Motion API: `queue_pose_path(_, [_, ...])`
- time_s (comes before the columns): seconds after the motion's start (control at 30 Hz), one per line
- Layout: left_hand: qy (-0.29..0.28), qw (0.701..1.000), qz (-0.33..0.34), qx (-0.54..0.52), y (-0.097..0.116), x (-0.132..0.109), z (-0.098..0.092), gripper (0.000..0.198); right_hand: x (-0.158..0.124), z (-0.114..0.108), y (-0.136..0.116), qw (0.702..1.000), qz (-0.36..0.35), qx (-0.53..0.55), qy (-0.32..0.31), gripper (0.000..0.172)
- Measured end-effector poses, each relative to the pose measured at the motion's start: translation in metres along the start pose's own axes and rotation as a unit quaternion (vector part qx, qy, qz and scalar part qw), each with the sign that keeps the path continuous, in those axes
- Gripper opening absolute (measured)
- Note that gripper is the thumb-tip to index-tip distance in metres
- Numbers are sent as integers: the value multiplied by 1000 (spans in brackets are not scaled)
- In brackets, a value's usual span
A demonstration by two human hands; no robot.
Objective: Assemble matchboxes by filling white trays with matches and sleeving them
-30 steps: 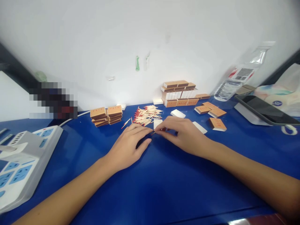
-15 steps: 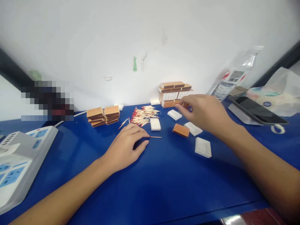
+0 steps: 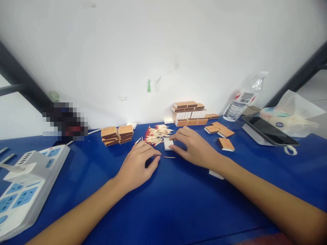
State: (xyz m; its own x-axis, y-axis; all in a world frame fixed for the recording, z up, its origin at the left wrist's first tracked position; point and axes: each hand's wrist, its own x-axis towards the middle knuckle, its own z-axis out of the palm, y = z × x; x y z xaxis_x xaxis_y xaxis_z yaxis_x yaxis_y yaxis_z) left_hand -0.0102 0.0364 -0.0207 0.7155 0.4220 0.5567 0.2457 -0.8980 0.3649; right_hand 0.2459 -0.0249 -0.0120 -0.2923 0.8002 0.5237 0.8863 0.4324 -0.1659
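White rectangular cardboard box (image 3: 167, 143) lies on the glossy blue tabletop (image 3: 163, 207), the right hand's (image 3: 195, 146) thumb and forefinger at its right edge; whether they clamp it cannot be told. Just beside a single red-headed wooden match (image 3: 169, 157), the left hand (image 3: 135, 165) holds thumb and forefinger close, contact unclear. Behind are heaped red-headed wooden matches (image 3: 156, 135) and stacked orange-topped cardboard matchboxes (image 3: 109, 131).

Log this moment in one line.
right hand: at white matchbox tray, grip unclear | left hand: beside loose match | match pile: behind-left of tray
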Motion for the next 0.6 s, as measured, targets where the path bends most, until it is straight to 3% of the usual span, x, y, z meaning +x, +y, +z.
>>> queue_pose_path(0.13, [-10, 1000, -5, -13, -2, 0, 1, 16, 1, 9, -5, 999, -3, -5, -31, 35])
queue_pose_path(0.27, [-10, 1000, 3, -15, -2, 0, 1, 16, 1, 8, 2, 998, 7, 13, -69, 41])
queue_pose_path(0.43, [6, 1000, -6, -17, -2, -1, 1, 15, -1, 1, 1, 998, 28, 47, -30, 51])
queue_pose_path(0.6, [9, 1000, -2, -18, 1, -1, 1, 23, -7, -4, -15, 996, -13, 90, 12, 49])
